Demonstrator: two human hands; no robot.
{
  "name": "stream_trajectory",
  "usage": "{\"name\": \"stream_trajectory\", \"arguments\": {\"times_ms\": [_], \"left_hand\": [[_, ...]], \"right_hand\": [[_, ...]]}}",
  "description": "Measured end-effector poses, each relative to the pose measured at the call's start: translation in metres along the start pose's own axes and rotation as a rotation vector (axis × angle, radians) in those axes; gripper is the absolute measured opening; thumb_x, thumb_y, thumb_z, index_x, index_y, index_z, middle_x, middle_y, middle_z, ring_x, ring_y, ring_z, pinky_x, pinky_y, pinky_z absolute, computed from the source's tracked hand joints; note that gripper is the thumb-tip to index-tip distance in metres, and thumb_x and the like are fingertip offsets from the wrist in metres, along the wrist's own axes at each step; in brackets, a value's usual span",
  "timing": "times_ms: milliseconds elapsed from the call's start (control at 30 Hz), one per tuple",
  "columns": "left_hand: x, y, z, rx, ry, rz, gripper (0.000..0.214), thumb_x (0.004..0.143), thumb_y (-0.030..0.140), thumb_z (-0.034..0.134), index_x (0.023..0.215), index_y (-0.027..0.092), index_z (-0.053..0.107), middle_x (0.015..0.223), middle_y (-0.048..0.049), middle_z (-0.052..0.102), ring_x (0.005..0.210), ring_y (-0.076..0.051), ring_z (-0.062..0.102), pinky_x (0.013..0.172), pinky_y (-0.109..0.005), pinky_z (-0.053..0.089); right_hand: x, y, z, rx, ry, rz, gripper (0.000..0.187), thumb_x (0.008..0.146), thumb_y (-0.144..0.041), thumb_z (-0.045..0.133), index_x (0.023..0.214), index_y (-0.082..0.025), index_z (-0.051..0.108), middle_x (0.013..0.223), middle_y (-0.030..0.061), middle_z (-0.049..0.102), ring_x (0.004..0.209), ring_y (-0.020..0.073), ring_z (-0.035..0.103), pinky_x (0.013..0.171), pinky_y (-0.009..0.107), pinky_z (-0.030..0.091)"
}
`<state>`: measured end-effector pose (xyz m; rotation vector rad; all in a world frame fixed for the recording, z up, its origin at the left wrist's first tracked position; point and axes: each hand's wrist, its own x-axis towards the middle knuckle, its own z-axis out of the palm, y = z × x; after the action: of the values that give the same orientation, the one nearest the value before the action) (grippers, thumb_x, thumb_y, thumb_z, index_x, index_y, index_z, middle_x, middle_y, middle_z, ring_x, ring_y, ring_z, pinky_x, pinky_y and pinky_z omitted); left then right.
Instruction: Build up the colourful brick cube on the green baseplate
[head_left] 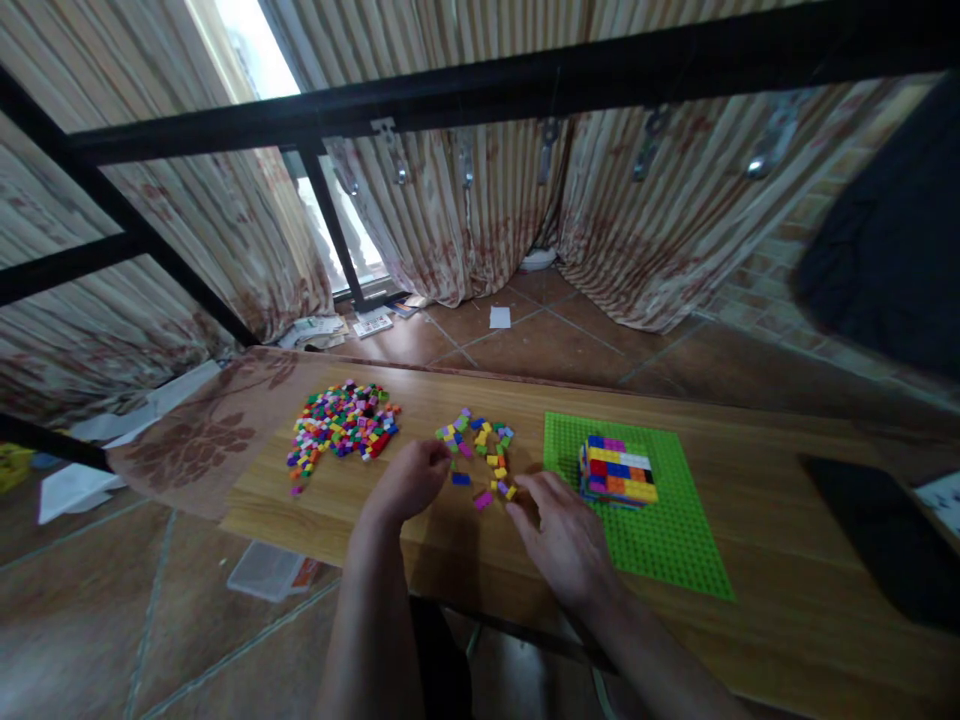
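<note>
Striped, floral-patterned curtains [480,200] hang in soft folds behind a dark, straight-barred frame [480,100], and beneath them spreads a brown tiled floor [540,330] with pale grout lines. Across the foreground runs a long table [675,640] with a smooth, wood-grained top; a brownish cloth [202,430] with darker flower shapes lies at its left end.

On the table's left part sits a pile [341,425] of small plastic bricks, glossy and angular, mixed in red, green, pink, white, yellow and blue. Nearer the middle, a looser scatter [484,445] of bricks lies between the pile and a green plate [675,545], a flat sheet covered in rows of tiny studs. Toward the far side of this plate stands a block [616,470], box-shaped and built of layered bricks, its top a patchwork of blue, purple, yellow, red, white, black and orange.

The left hand [416,480] is at the scatter's left edge, fingers curled inward; whether it grips a brick cannot be told. The right hand [566,535] reaches in from the other side, between scatter and plate, its thumb and forefinger bent around a yellow brick [511,493]; whether they pinch it is unclear.
</note>
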<state>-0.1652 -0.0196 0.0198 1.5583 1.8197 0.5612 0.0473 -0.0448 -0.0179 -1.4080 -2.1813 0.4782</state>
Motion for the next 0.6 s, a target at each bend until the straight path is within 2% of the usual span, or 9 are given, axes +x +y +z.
{"name": "stream_trajectory", "arguments": {"times_ms": [167,367,600], "left_hand": [[0.001,-0.005,-0.001,0.023,0.084,-0.062,0.018,0.071,0.011,0.047,0.069,0.015,0.065,0.054,0.002,0.054,0.055,-0.012,0.046,0.054,-0.023,0.03],[-0.001,-0.011,0.003,0.067,0.009,-0.041,0.014,0.069,0.01,0.051,0.063,0.015,0.063,0.058,0.0018,0.055,0.059,-0.012,0.048,0.056,-0.022,0.031],[-0.002,-0.009,0.005,0.091,0.035,-0.042,0.014,0.071,0.01,0.052,0.059,0.015,0.056,0.056,0.0036,0.048,0.057,-0.01,0.044,0.055,-0.022,0.029]], "right_hand": [[0.006,-0.003,0.008,-0.034,0.019,-0.031,0.013,0.089,-0.022,0.059,0.101,-0.021,0.063,0.098,0.0055,0.065,0.093,0.0223,0.061,0.081,0.034,0.048],[0.01,-0.004,0.015,-0.095,0.024,-0.028,0.01,0.09,-0.02,0.055,0.092,-0.021,0.065,0.093,0.0047,0.063,0.086,0.0197,0.061,0.076,0.031,0.046],[0.015,-0.002,0.019,-0.086,0.053,-0.019,0.012,0.09,-0.018,0.052,0.092,-0.021,0.064,0.093,0.0042,0.062,0.086,0.019,0.06,0.075,0.03,0.045]]}}
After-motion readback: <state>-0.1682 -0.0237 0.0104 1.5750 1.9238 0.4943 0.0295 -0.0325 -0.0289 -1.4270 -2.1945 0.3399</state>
